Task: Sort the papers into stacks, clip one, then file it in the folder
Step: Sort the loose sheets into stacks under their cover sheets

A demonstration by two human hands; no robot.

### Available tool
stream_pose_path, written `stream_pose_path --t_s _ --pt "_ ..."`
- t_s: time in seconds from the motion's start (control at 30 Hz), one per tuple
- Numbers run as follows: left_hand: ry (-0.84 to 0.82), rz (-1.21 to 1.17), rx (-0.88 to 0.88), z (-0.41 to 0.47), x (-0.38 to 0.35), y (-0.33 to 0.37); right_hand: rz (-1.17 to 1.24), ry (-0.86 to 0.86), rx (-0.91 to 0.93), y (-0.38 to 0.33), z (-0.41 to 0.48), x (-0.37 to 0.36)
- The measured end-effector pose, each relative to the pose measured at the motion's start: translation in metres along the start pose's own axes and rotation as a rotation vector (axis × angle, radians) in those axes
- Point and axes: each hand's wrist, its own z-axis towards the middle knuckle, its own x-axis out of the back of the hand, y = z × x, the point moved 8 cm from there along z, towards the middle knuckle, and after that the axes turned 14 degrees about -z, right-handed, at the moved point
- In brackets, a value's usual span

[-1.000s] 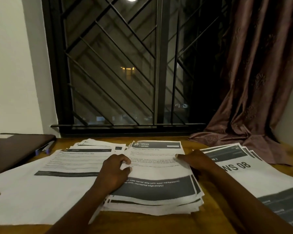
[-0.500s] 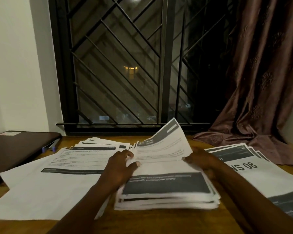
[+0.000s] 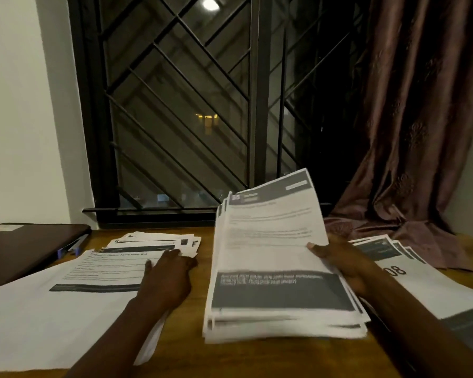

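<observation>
A thick stack of printed papers (image 3: 271, 255) with dark bands is tilted up off the wooden table, its far edge raised toward the window. My right hand (image 3: 336, 261) grips its right edge, thumb on top. My left hand (image 3: 167, 276) lies flat with fingers spread on the left stack of papers (image 3: 93, 271). A third stack marked "08" (image 3: 426, 279) lies at the right. A dark folder (image 3: 25, 246) sits at the far left with a blue clip (image 3: 69, 248) at its edge.
A smaller fanned pile of sheets (image 3: 159, 240) lies behind the left stack. A barred window (image 3: 202, 118) rises behind the wooden table (image 3: 175, 356). A brown curtain (image 3: 410, 159) drapes onto the table's back right corner.
The middle stack, flat a second ago, has been lifted and tilted up by my right hand. My left hand let go of it and moved left onto the left stack.
</observation>
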Motion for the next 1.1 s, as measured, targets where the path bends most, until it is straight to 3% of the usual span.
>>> stream_pose_path --t_s 0.07,0.17,0.23,0.27,0.33,0.43,0.53,0.63,0.87,1.1 --pt "0.11 -0.157 -0.029 -0.001 0.012 -0.002 -0.044 -0.033 0.037 -0.001 0.002 -0.012" --pt "0.414 -0.916 0.04 -0.014 0.049 -0.005 0.116 -0.092 0.081 -0.008 -0.004 -0.026" --pt "0.2 -1.48 0.075 -0.014 0.048 0.012 0.222 -0.137 0.13 -0.019 -0.012 -0.038" --pt "0.054 -1.631 0.081 -0.017 0.046 0.023 0.255 -0.137 0.148 -0.022 -0.014 -0.043" --pt "-0.049 -1.656 0.075 -0.026 0.053 0.038 0.271 -0.139 0.191 -0.032 -0.02 -0.053" --pt "0.147 -1.585 0.059 -0.026 0.076 0.037 0.167 -0.064 0.341 -0.062 -0.035 -0.056" --pt "0.268 -1.612 -0.129 -0.036 0.115 0.058 0.069 0.139 0.546 -0.11 -0.059 -0.039" --pt "0.349 -1.578 -0.355 -0.053 0.143 0.085 0.063 0.202 0.659 -0.136 -0.074 -0.036" --pt "0.38 -1.409 -0.443 -0.062 0.145 0.087 0.107 0.226 0.539 -0.12 -0.072 -0.034" --pt "0.28 -1.473 -0.263 -0.043 0.11 0.068 0.023 0.159 0.379 -0.098 -0.058 -0.05"
